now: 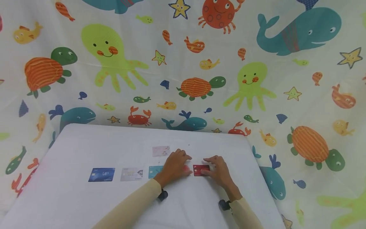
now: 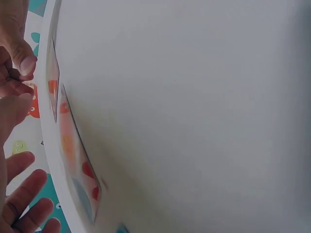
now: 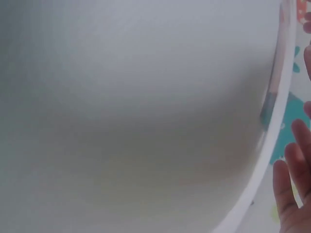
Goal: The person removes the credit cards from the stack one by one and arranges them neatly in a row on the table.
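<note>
A row of bank-style cards lies on the white table (image 1: 71, 149). My left hand (image 1: 175, 167) hovers over or rests by a pink-red card (image 1: 186, 168), covering much of it. In the left wrist view, the spread fingers (image 2: 31, 189) of that hand hold nothing. To the right lies a dark red card (image 1: 198, 170), with my right hand (image 1: 219, 171) at its right end. The right thumb overlaps this card; whether it presses cannot be told. Relaxed fingers (image 3: 299, 160) appear at the right wrist view's edge. Partly behind the left hand is a teal card (image 1: 153, 171).
A blue VIP card (image 1: 101, 174) and a silver-grey card (image 1: 131, 174) continue the row leftward. Farther back sits a pale pink card (image 1: 160, 151). A curtain (image 1: 183, 66) printed with sea animals hangs behind the table. Small black cameras (image 1: 163, 195) are strapped at both wrists.
</note>
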Available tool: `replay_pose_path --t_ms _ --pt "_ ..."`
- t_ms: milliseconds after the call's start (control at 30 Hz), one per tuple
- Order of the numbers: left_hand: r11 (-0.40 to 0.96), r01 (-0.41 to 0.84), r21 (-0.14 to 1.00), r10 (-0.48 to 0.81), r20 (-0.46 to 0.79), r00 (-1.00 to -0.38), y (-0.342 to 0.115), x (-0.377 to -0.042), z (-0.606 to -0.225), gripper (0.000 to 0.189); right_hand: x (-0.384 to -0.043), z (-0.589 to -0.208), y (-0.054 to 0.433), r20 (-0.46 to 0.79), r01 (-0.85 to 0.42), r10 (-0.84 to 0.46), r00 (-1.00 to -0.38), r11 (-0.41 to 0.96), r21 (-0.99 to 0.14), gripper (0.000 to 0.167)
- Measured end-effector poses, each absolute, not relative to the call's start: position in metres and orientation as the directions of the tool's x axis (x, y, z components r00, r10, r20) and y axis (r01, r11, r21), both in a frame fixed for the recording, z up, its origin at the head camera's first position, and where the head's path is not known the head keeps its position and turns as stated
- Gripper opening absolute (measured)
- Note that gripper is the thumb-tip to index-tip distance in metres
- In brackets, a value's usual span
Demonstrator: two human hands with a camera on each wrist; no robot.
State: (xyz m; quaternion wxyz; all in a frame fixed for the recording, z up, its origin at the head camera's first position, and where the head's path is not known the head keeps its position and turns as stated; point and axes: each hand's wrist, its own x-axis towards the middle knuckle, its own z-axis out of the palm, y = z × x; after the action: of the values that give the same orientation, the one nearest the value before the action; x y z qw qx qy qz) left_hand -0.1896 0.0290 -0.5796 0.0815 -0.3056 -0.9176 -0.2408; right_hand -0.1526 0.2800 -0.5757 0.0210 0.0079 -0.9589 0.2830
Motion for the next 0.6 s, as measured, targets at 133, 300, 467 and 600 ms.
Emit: replay_pose_path --t_ms 133,300,467,600 --pt "0.687 0.575 0.444 0.499 0.287 -0.818 0.017 -0.192 -0.579 0.057 -0.158 -0.572 0.266 0.043 -0.037 -0.015 -0.999 0.807 -0.589 0.051" --pt "0.697 0.564 0.443 0.484 0.29 -0.826 0.001 -0.197 -0.579 0.057 -0.164 -0.567 0.248 0.069 -0.092 -0.063 -0.996 0.794 -0.601 0.05" --pt "0.712 0.564 0.417 0.476 0.304 -0.825 -0.015 -0.2 -0.578 0.055 -0.17 -0.565 0.231 0.073 -0.121 -0.097 -0.993 0.78 -0.614 0.05" --pt "0.72 0.557 0.413 0.47 0.301 -0.83 -0.027 -0.202 -0.576 0.055 -0.175 -0.565 0.219 0.052 -0.107 -0.096 -0.994 0.777 -0.62 0.05"
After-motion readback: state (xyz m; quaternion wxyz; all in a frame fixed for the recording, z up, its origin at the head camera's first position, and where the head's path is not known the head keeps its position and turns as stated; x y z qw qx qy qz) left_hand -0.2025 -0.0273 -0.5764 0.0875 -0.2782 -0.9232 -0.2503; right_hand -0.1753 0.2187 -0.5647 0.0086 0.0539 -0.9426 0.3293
